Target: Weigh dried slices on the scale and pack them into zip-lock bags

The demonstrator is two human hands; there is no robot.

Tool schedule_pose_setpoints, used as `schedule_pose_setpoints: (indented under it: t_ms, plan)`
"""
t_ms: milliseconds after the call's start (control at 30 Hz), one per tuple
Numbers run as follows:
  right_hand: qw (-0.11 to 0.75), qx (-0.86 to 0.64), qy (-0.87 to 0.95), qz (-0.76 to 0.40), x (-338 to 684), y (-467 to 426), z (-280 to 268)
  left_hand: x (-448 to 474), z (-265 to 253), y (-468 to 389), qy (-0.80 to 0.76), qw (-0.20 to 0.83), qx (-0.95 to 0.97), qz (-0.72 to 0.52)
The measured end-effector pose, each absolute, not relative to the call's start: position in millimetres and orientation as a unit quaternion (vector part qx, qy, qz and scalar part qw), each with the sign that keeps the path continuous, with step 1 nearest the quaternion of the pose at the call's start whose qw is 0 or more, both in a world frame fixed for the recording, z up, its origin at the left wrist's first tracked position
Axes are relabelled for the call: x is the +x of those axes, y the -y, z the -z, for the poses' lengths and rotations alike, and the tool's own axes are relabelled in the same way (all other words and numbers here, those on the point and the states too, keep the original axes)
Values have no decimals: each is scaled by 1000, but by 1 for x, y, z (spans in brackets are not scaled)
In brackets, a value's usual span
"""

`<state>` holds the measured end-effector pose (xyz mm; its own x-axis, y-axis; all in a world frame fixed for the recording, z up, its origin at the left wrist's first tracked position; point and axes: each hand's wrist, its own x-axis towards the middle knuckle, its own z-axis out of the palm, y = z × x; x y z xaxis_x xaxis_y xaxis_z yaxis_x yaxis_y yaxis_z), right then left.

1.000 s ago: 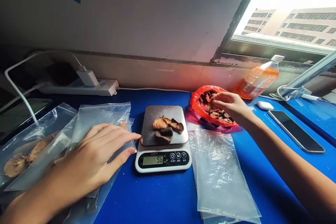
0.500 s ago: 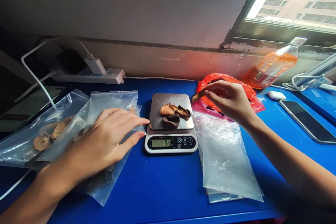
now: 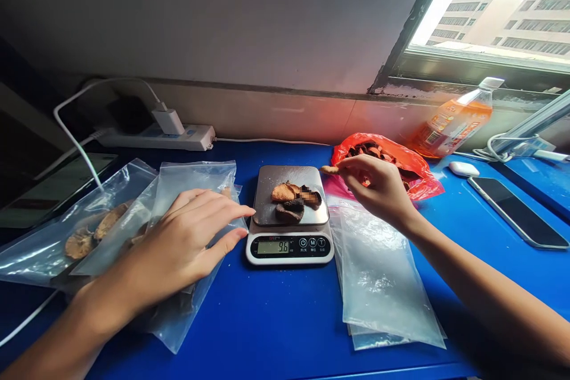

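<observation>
A small digital scale (image 3: 291, 254) stands on the blue table, its display reading about 9.6. On its steel plate lie several dried brown slices (image 3: 289, 210), some pale and some dark and wrinkled. My right hand (image 3: 376, 187) pinches another dried slice (image 3: 329, 170) just off the plate's upper right corner. Behind that hand, a red plastic bag (image 3: 418, 169) holds many more slices. My left hand (image 3: 200, 234), fingers spread and holding nothing, hovers at the scale's left side, over clear zip bags (image 3: 196, 175) with slices inside. More clear zip bags (image 3: 383, 285) lie flat on the right.
An orange drink bottle (image 3: 458, 122) leans at the back right, near a white earbud case (image 3: 464, 168) and a phone (image 3: 516, 211). A power strip (image 3: 196, 136) with a plugged charger and white cable (image 3: 78, 139) sits back left.
My right hand has shifted slightly left and down with the slice, turning it closer to level at the plate's corner. The view has tilted a little; the scale reading looks the same.
</observation>
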<state>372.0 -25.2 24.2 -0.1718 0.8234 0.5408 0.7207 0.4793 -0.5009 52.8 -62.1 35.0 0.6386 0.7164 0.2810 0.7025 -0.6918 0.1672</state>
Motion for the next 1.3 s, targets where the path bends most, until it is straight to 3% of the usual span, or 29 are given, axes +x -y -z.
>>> schedule_pose_setpoints:
  t_ms: [600,900,1067,1200,1300]
  plan:
    - [514,-635,564,-118,449,43,-2,45,-24,48,-443,37,877,-186]
    - [383,-433,816,7,381,73,-24,31,-17,38,-410,7,894,-180]
    - [388,-555,728,108,425,46,-16,41,-14,42,-465,29,856,-223]
    - [244,-616,730,172,438,31,-10,50,-9,44,-486,39,835,-255]
    - [146,-570,804,93,422,35,-8,51,-7,42,-488,46,831,-264]
